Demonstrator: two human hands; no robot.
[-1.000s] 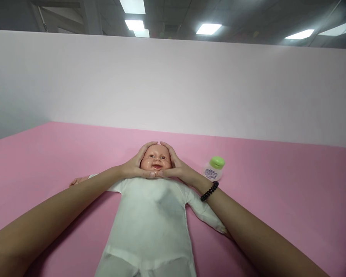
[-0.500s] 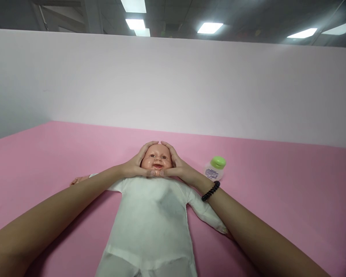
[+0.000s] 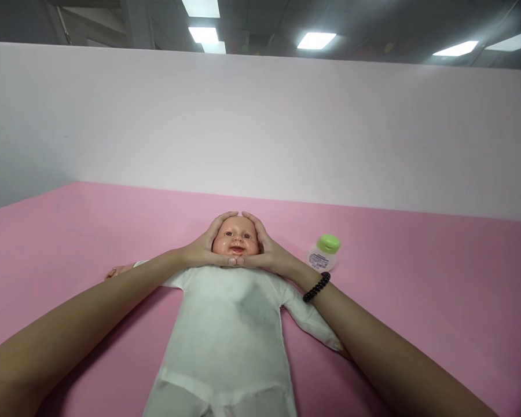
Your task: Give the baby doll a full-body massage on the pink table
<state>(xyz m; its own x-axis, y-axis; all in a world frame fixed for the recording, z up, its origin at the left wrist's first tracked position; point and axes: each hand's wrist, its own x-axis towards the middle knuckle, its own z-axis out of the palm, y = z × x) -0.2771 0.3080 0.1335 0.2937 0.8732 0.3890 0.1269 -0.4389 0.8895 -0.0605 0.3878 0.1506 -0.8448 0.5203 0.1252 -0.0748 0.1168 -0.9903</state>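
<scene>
A baby doll (image 3: 230, 324) in a white cloth outfit lies face up with its arms spread. My left hand (image 3: 202, 248) curves round the left side of its head, thumb along the chin and fingers over the crown. On the other side, my right hand (image 3: 272, 250) cups the head in the same way. The two thumb tips meet under the doll's mouth, and the fingertips come close together at the top of its head. A black beaded bracelet (image 3: 316, 287) circles my right wrist.
A clear bottle (image 3: 322, 259) with a green cap (image 3: 329, 243) stands close beyond my right wrist. The pink surface (image 3: 417, 278) carries the doll and ends at a white wall panel (image 3: 260, 127). Ceiling lights show above the panel.
My thumbs have slid inward along the chin, closing the small gap between their tips. The doll and the bottle stay in place.
</scene>
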